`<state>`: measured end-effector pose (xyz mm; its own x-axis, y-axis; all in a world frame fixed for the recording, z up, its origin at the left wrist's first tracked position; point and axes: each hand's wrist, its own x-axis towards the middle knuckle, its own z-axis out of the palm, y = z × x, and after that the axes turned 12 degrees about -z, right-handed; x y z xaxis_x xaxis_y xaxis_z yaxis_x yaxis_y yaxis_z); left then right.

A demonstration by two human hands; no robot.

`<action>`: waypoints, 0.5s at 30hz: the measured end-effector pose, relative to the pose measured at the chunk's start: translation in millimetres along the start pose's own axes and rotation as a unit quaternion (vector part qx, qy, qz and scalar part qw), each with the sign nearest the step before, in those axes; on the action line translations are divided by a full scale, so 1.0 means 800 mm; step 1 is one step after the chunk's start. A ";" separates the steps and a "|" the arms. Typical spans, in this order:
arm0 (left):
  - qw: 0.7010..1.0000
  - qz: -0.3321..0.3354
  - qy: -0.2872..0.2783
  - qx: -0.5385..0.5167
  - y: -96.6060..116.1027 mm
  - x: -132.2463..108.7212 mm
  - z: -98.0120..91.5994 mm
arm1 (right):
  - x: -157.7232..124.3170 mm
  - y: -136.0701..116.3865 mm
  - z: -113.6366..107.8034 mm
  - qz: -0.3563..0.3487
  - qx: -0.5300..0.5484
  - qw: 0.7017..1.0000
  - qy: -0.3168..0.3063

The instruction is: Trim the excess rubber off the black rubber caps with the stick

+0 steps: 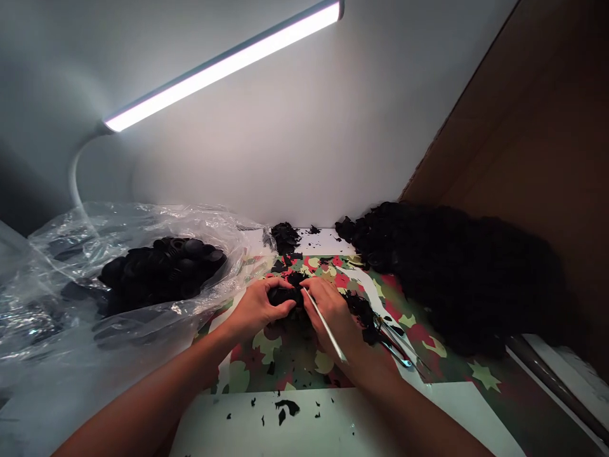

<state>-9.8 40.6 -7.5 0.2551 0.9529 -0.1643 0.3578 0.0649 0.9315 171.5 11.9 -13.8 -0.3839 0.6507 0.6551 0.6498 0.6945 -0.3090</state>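
Note:
At the middle of the work surface, my left hand (259, 304) is closed on a round black part (280, 296), thumb below and fingers above it. My right hand (330, 308) grips a slim pale stick-like tool (328, 330) like a pen; its tip meets the black part, though the contact itself is hidden by my fingers. Black scraps (297, 279) lie just beyond both hands. More stringy black scraps (360, 308) are beside my right hand, next to metal hand tools with slender arms (402, 360), whose exact kind I cannot make out.
A clear plastic bag (157, 317) holds many black round parts (166, 266) on the left. A large dark heap (466, 273) fills the right, by a cardboard panel (533, 127). Patterned sheet (257, 374) and white paper (380, 419) cover the table. A lit lamp (223, 66) hangs above.

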 end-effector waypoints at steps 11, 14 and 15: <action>0.983 -0.010 -0.060 -0.174 0.004 -0.008 0.002 | -0.006 0.064 -0.036 0.110 -0.015 0.994 0.014; 0.982 -0.006 -0.046 -0.183 -0.001 -0.001 0.001 | -0.001 0.047 -0.044 0.112 0.055 0.992 0.037; 0.982 -0.005 -0.043 -0.183 -0.002 0.001 0.000 | 0.001 0.039 -0.047 0.112 0.104 0.987 0.046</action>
<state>-10.2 40.9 -9.5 0.3345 0.9239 -0.1858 0.0185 0.1906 0.9815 216.0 22.3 2.8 -0.1790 0.7713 0.6108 0.5593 0.5905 -0.5817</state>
